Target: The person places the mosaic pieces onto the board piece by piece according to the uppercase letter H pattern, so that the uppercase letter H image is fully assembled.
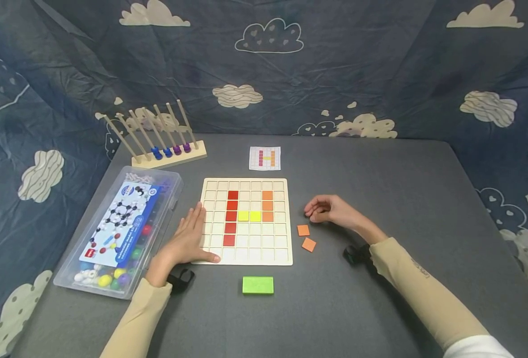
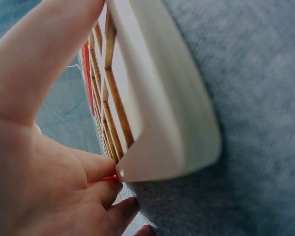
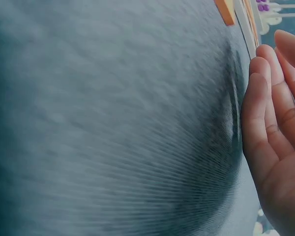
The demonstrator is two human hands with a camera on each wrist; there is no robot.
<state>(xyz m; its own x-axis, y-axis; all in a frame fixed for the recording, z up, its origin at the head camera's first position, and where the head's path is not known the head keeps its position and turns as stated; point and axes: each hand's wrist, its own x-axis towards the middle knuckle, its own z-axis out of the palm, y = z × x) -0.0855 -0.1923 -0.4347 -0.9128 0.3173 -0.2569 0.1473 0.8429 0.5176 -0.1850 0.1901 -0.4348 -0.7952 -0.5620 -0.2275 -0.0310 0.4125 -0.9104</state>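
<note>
A wooden grid board (image 1: 212, 231) carries a column of red tiles (image 1: 230, 216), two yellow tiles (image 1: 249, 216) and a column of three orange tiles (image 1: 267, 206). Along the board's left edge rests my left hand (image 1: 187, 238), fingers straight and thumb at the lower corner. The left wrist view has its fingers touching the board's rim (image 2: 157, 123). My right hand (image 1: 331, 210) lies on the table right of the board, fingers loosely curled with nothing visible in them. Near it lie two loose orange tiles (image 1: 303, 230); one orange tile (image 3: 226, 12) edges into the right wrist view.
A small pattern card (image 1: 265, 158) lies behind the board. At the left are a clear plastic case (image 1: 156, 248) of colored pieces and a wooden peg stand (image 1: 174, 158) with beads. A green block (image 1: 258, 285) sits in front of the board.
</note>
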